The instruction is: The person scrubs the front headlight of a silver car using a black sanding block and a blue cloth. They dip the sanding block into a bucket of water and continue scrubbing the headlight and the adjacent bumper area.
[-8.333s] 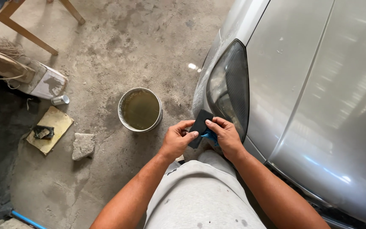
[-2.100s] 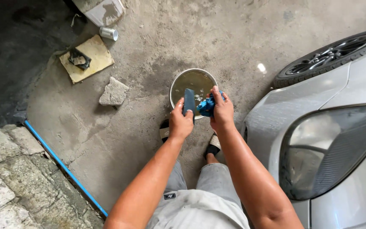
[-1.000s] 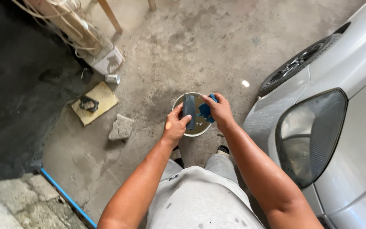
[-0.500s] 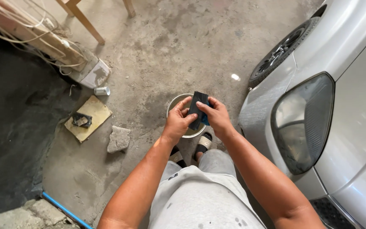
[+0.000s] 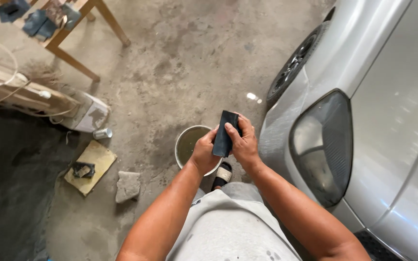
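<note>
Since half a second ago both hands have lifted clear of the bucket (image 5: pixel 184 145) and drawn nearer the car, while the view has swung so the headlight (image 5: pixel 322 147) now sits at three o'clock. The left hand (image 5: pixel 203 153) and right hand (image 5: pixel 243 142) are both closed round a dark sanding pad (image 5: pixel 224 137), a flat, flexible rectangle held upright between them, just above the bucket's rim at its two o'clock edge. The left thumb presses its lower edge; the right fingers wrap its back.

Judging from the grip, the pad could slip, since it looks wet and is pinched only along its edges; it would fall into the murky water or onto the gritty floor and pick up dirt that might scratch the lens.

The bucket is round, pale-rimmed and filled with cloudy greenish water. The headlight is a smooth, hazed oval set in silver bodywork, with a front wheel (image 5: pixel 293 65) at one o'clock. The concrete floor (image 5: pixel 185 63) is rough and stained. At nine o'clock lie a stone chunk (image 5: pixel 127 186), a yellowish board (image 5: pixel 90 166) and a small metal can (image 5: pixel 102 133).
</note>
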